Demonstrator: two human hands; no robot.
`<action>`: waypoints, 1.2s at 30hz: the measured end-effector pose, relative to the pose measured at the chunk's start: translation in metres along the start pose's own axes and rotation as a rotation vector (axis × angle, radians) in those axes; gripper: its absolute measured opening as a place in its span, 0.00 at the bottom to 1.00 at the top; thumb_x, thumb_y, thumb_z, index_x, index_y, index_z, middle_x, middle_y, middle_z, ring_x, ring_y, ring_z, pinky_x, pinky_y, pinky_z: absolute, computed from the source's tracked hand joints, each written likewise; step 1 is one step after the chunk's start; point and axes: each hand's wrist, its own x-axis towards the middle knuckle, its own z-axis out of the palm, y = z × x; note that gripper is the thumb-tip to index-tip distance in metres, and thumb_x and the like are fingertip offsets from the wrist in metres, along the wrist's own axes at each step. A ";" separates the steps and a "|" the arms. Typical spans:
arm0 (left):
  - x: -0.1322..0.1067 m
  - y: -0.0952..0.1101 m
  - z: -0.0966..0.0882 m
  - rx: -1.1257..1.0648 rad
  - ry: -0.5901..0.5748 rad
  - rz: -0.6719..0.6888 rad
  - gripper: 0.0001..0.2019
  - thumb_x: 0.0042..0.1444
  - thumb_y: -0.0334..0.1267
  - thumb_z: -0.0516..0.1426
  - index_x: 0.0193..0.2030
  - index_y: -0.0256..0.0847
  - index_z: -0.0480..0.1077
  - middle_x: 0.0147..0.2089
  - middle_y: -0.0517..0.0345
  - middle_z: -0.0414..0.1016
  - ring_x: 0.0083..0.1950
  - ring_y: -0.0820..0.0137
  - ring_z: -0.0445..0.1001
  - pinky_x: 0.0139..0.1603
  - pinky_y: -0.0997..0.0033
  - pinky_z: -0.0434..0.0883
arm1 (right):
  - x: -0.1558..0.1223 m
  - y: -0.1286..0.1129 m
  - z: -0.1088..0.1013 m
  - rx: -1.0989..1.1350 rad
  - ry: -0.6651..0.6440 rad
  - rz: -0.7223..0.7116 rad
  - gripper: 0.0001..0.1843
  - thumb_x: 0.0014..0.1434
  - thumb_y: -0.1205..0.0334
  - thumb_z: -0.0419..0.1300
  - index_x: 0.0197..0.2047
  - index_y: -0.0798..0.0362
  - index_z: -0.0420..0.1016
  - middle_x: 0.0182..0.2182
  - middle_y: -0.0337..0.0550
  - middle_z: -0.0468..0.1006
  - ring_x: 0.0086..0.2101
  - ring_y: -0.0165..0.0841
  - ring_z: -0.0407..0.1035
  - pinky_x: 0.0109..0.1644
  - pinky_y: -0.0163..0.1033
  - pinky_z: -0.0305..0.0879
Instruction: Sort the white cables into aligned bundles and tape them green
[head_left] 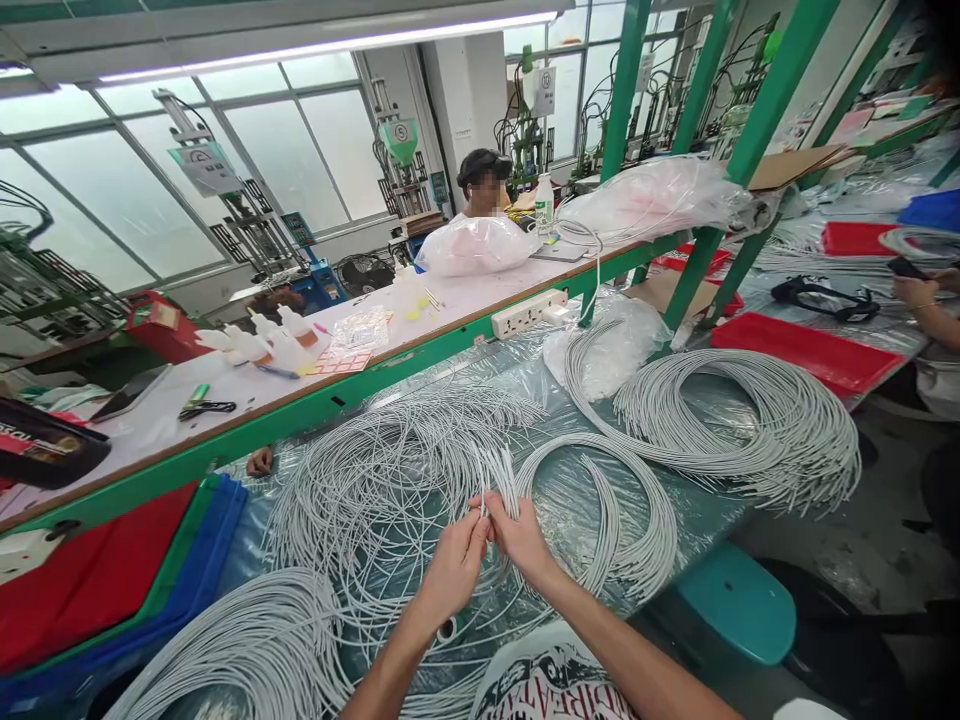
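Note:
My left hand [454,563] and my right hand [519,538] meet over the plastic-covered workbench [701,520]. Both are closed on a small bunch of white cables [501,476] whose cut ends stick up between the fingers. That bunch curves away to the right into a loop [622,520]. A loose tangle of white cables [382,470] lies under and left of my hands. A big coil [750,430] rests at the right, and another bundle [255,640] lies at the near left.
A green-edged shelf [315,400] runs across behind, carrying small bottles [262,345], a power strip [529,312] and plastic bags [480,245]. A person sits behind it. Red trays [814,352] and another person's arm [930,310] are at right. A teal stool [739,600] stands near right.

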 end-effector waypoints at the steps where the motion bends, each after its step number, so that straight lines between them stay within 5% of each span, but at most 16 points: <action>1: -0.001 0.002 -0.001 0.016 -0.003 -0.004 0.20 0.67 0.49 0.42 0.29 0.41 0.61 0.23 0.63 0.58 0.24 0.72 0.55 0.27 0.70 0.51 | 0.000 0.000 -0.001 -0.010 -0.013 -0.006 0.31 0.54 0.34 0.59 0.33 0.58 0.79 0.14 0.35 0.59 0.16 0.26 0.50 0.18 0.33 0.43; 10: -0.009 0.011 0.000 0.302 -0.014 0.007 0.16 0.68 0.44 0.41 0.30 0.44 0.59 0.21 0.64 0.55 0.21 0.70 0.53 0.26 0.67 0.45 | -0.001 -0.003 -0.003 0.054 -0.010 -0.003 0.29 0.55 0.35 0.60 0.32 0.58 0.79 0.12 0.31 0.51 0.16 0.24 0.46 0.18 0.32 0.45; 19: -0.012 -0.002 0.012 0.488 -0.055 0.011 0.15 0.68 0.41 0.36 0.34 0.44 0.58 0.22 0.61 0.61 0.21 0.68 0.59 0.27 0.67 0.45 | 0.000 -0.005 -0.002 0.147 -0.015 0.066 0.30 0.54 0.34 0.60 0.31 0.57 0.75 0.11 0.26 0.46 0.14 0.22 0.40 0.17 0.32 0.42; 28: -0.011 0.001 0.012 0.469 0.097 -0.033 0.15 0.68 0.40 0.39 0.38 0.43 0.63 0.23 0.57 0.68 0.23 0.65 0.69 0.26 0.68 0.48 | -0.004 -0.008 0.002 0.193 -0.034 0.190 0.33 0.51 0.29 0.58 0.31 0.55 0.71 0.13 0.26 0.46 0.15 0.22 0.37 0.18 0.32 0.33; 36: -0.004 0.019 0.010 0.792 -0.053 -0.034 0.15 0.66 0.38 0.43 0.44 0.39 0.69 0.33 0.47 0.78 0.31 0.60 0.77 0.27 0.68 0.51 | -0.004 0.001 0.001 -0.061 -0.039 0.247 0.30 0.55 0.34 0.57 0.25 0.56 0.72 0.13 0.33 0.57 0.15 0.25 0.52 0.17 0.31 0.43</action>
